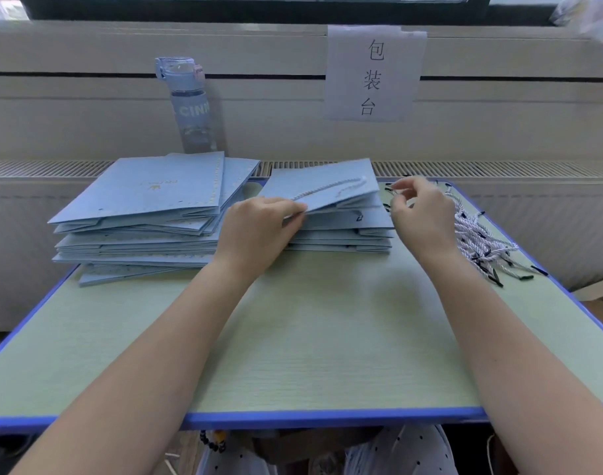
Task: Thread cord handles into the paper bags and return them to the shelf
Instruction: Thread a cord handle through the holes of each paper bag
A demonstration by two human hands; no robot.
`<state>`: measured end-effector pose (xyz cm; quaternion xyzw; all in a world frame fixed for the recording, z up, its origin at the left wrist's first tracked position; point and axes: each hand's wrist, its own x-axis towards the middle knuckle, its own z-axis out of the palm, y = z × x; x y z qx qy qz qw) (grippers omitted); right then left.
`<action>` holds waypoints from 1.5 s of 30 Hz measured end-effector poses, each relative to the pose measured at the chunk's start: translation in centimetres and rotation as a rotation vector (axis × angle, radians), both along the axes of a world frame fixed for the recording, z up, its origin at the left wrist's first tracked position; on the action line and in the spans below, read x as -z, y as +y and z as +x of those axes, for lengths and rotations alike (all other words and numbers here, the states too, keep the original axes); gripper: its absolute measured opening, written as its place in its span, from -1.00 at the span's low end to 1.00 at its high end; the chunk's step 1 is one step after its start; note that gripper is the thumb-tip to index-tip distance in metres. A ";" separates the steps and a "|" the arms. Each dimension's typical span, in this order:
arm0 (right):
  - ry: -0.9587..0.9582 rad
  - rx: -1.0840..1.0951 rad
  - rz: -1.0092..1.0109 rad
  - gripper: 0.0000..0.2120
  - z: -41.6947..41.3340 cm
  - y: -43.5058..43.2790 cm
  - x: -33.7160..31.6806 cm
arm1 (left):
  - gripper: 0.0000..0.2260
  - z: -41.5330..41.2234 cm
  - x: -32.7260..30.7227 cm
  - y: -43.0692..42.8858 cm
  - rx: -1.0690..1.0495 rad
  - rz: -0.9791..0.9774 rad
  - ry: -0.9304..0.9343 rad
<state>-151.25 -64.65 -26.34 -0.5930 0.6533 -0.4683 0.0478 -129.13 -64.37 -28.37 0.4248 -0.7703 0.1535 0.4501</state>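
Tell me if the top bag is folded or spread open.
Folded: the top bag is flat, its near edge lifted by the left hand.

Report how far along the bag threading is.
Done: the top bag of the right stack shows one cord handle. In hand: the left hand pinches that bag's edge; the right hand is at the loose cords, grip unclear. Left: the left stack shows no cords, many loose cords lie unused, no shelf in view.

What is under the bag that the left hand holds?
More flat blue bags, stacked on the table. The top bag and left hand cover most of their faces.
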 end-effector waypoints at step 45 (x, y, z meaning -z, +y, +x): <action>0.635 -0.353 -0.117 -0.66 2.8 1.3 1.5 | -0.42 -2.0 0.5 0.8 0.124 0.322 0.083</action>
